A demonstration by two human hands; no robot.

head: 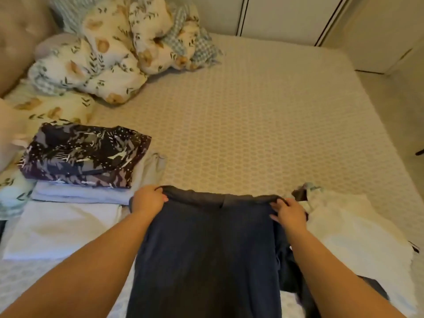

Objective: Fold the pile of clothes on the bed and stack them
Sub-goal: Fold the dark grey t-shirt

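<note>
A dark navy garment (206,249) lies spread lengthwise on the bed in front of me, its far edge rolled over. My left hand (149,199) grips the far left corner of that edge, and my right hand (290,213) pinches the far right corner. To the left stands a stack of folded clothes: a dark patterned piece (85,154) on top, a pale lilac one (80,195) under it, and a white folded piece (62,228) in front. On the right lies an unfolded white pile (358,239) with a bit of dark fabric poking out.
The mattress (263,125) has a pale honeycomb cover and stretches far ahead. Floral pillows and bedding (110,53) are heaped at the back left by a padded headboard (20,37). White closet doors (286,14) stand behind the bed; floor shows at the right.
</note>
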